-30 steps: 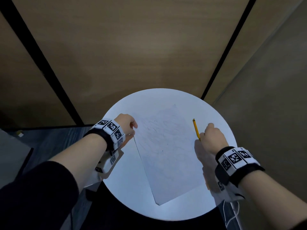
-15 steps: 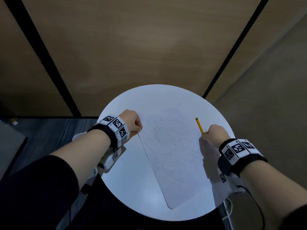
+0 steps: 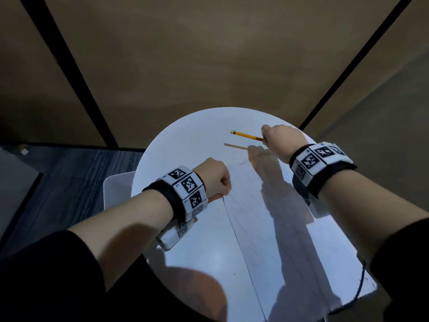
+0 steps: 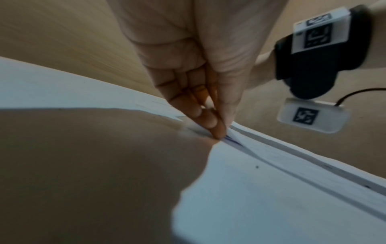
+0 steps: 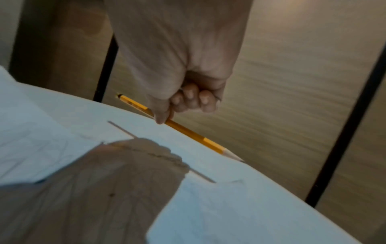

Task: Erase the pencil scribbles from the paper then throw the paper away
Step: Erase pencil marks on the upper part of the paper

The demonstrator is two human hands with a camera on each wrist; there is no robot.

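A white sheet of paper (image 3: 250, 217) with faint pencil scribbles lies on a round white table (image 3: 185, 140). My left hand (image 3: 224, 189) sits curled at the sheet's near-left corner. In the left wrist view its thumb and fingertips (image 4: 217, 130) pinch the paper (image 4: 271, 181) by that corner, lifting it slightly. My right hand (image 3: 267, 139) hovers over the far part of the table and grips a yellow pencil (image 3: 247, 135). The pencil's blunt end points left. In the right wrist view the pencil (image 5: 188, 132) slants across the fist, sharpened tip down to the right, above the paper (image 5: 41, 148).
A white bin (image 3: 116, 189) stands on the floor against the table's left side. Wood-panelled walls with black strips close in behind and to the right. A dark cable (image 3: 359, 282) hangs by the table's right edge. Dark striped flooring lies to the left.
My right hand has lifted from the paper's right edge and moved toward the far side, turning the pencil to point left. My left hand stays at the paper's corner.
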